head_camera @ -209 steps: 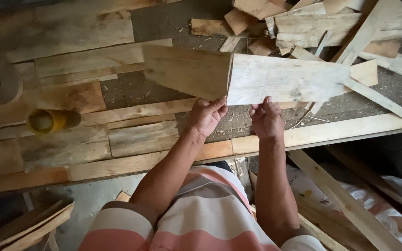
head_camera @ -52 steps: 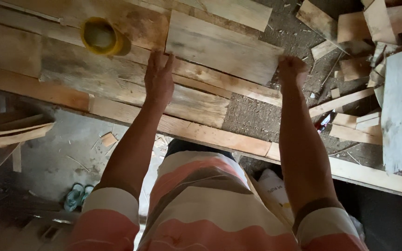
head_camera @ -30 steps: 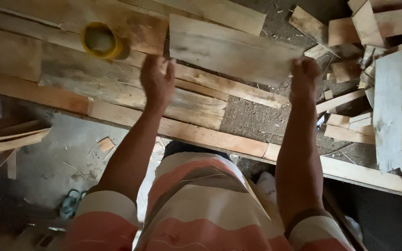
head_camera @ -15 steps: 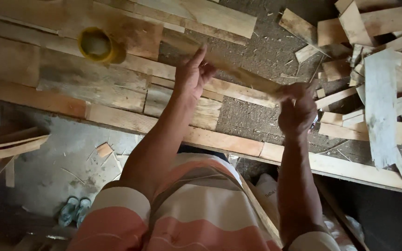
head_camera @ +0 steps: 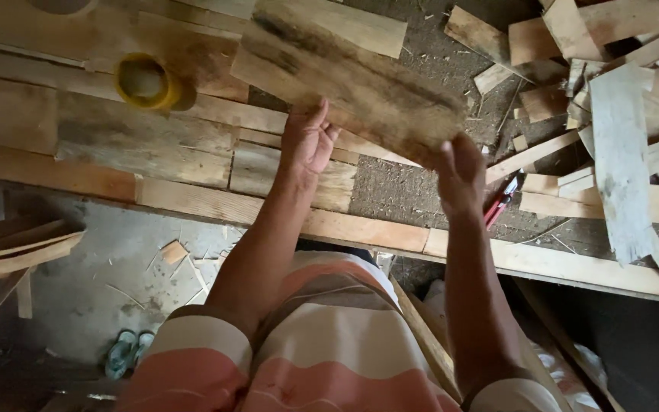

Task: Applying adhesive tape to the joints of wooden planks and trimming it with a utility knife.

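A weathered, dark-stained wooden board (head_camera: 352, 76) is lifted off the workbench and tilted, its far end up-left and its near end down-right. My left hand (head_camera: 308, 140) grips its near long edge from below. At the board's lower right corner my right hand (head_camera: 459, 169) holds it, blurred by motion. Both arms reach forward over the bench's front rail (head_camera: 375, 229).
A yellow tape roll (head_camera: 145, 79) lies on the bench planks at left. Loose offcuts and a long pale plank (head_camera: 619, 160) are piled at right. Red pencils (head_camera: 499, 200) lie on the sawdust near my right hand. Below the bench are wood strips (head_camera: 9, 248) and sandals (head_camera: 127, 351).
The board lay flat under both palms a second ago. I have taken hold of it, raised it off the bench and turned it at an angle; the view shifted slightly.
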